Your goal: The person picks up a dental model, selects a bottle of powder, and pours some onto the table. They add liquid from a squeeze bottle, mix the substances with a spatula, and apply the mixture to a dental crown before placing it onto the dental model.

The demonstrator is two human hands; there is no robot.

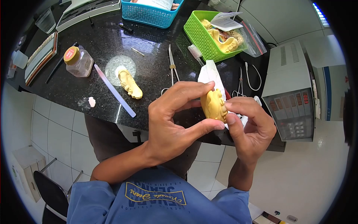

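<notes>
A yellow dental cast [213, 106] is held up over the counter's front edge, its row of teeth facing right. My left hand [179, 114] grips it between the thumb below and the fingers above. The thumb and index finger of my right hand [249, 125] pinch at the tooth side of the same cast; whether a small piece lies between them is hidden. Another yellow cast piece [130, 84] rests on the dark counter to the left, beside a purple nail file [115, 90]. Behind my hands lies white tissue [210, 72].
On the counter [100, 41] stand a green basket [194, 28] with more casts, a blue basket [149, 15] and a jar with a yellow lid [79, 62]. Metal forceps [172, 65] and a toothbrush [195, 53] lie behind my hands. A machine with a red display [291, 93] is at right.
</notes>
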